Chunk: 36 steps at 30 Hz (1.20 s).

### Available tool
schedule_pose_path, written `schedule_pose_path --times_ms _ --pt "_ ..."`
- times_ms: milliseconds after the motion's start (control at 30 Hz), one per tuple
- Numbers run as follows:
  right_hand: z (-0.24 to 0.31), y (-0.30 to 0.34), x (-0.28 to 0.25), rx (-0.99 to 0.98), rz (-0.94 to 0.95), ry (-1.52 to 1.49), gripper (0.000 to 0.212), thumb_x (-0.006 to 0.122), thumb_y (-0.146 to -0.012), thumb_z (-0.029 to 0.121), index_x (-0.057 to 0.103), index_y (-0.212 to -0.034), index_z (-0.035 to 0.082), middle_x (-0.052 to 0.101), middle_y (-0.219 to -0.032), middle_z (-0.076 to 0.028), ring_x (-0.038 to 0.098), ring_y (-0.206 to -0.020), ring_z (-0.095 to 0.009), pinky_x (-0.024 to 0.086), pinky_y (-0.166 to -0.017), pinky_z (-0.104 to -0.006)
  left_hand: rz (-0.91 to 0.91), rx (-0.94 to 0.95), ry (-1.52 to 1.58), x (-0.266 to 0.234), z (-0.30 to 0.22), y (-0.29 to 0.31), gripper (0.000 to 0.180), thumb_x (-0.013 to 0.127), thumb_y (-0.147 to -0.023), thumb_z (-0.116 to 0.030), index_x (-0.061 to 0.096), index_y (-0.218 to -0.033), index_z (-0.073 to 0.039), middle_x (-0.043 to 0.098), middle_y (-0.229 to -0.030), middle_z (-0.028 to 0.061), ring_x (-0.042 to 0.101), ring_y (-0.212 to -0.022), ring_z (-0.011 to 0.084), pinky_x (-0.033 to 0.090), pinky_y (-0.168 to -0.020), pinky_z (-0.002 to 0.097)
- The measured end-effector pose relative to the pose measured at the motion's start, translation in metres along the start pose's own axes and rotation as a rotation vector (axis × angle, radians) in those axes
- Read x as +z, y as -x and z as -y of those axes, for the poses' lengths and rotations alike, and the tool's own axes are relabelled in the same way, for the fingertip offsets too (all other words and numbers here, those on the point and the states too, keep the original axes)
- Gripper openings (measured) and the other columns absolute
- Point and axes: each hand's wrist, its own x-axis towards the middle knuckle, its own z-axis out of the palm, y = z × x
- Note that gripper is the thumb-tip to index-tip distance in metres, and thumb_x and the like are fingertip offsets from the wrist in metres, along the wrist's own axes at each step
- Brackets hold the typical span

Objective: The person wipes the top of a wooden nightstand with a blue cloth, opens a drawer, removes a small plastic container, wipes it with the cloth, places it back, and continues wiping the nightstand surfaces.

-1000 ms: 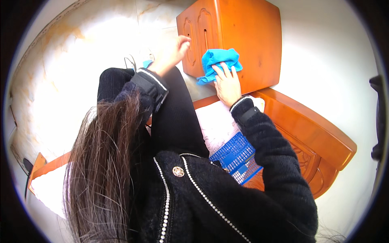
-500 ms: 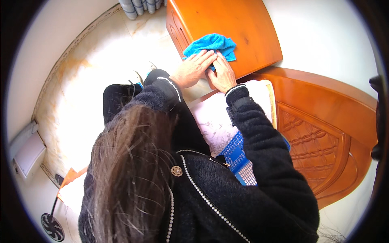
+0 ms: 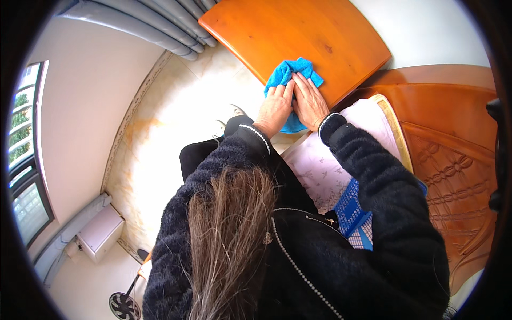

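A bright blue cloth [image 3: 292, 68] lies bunched over the near edge of an orange-brown wooden cabinet top [image 3: 320, 32]. Part of it hangs below the edge, under my wrists. My left hand [image 3: 274, 111] holds the cloth from the left, its fingers close together over it. Beside it, my right hand [image 3: 310, 105] also grips the cloth, fingers long and pressed side by side. The hands meet near the thumbs, and their palms are hidden.
A pale patterned mattress or pad [image 3: 314, 165] lies right of my knees, with a blue plastic basket [image 3: 354, 213] on it. Beyond stands a carved wooden headboard [image 3: 448, 165]. Grey curtains [image 3: 176, 26] hang far left. A white box [image 3: 100, 232] stands by the left wall.
The view has shifted left, bringing in the window and more curtain. My hands have drawn the cloth back to the cabinet's near edge, and more of it hangs down.
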Motion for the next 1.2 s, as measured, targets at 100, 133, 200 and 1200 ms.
schedule_pose_path --times_ms 100,133,200,1200 --pt "-0.002 0.004 0.005 -0.001 0.02 0.001 0.063 0.06 -0.084 0.015 0.038 -0.14 -0.007 0.032 -0.15 -0.021 0.028 -0.142 -0.034 0.021 -0.118 -0.0475 0.057 0.008 0.07 -0.007 0.002 0.002 0.079 0.072 -0.071 -0.009 0.037 -0.14 0.003 0.055 -0.107 0.0172 0.053 -0.1 0.034 0.046 -0.09 0.0395" --pt "-0.002 0.005 0.005 0.001 0.024 0.0 0.065 0.061 -0.084 0.016 0.038 -0.14 -0.007 0.031 -0.151 -0.021 0.027 -0.143 -0.034 0.021 -0.118 -0.0474 0.082 0.014 0.075 -0.009 0.003 0.001 0.08 0.072 -0.071 -0.008 0.035 -0.14 0.003 0.055 -0.107 0.0174 0.053 -0.1 0.0342 0.046 -0.09 0.0395" --pt "-0.002 0.004 0.005 0.009 0.037 0.012 0.069 0.062 -0.084 0.021 0.036 -0.141 -0.008 0.029 -0.152 -0.021 0.024 -0.144 -0.034 0.019 -0.119 -0.0472 0.122 0.027 0.061 -0.013 0.005 -0.002 0.081 0.072 -0.07 -0.007 0.034 -0.141 0.003 0.055 -0.108 0.0178 0.054 -0.101 0.0344 0.047 -0.09 0.0392" --pt "-0.015 -0.022 0.053 -0.04 -0.078 0.272 0.087 0.058 -0.083 0.043 0.024 -0.151 0.0 0.021 -0.157 -0.022 0.017 -0.146 -0.034 0.013 -0.118 -0.0536 -0.01 -0.13 -0.441 0.03 0.027 -0.024 0.073 0.058 -0.079 -0.001 0.026 -0.145 0.001 0.057 -0.113 0.028 0.063 -0.1 0.0414 0.055 -0.082 0.0447"
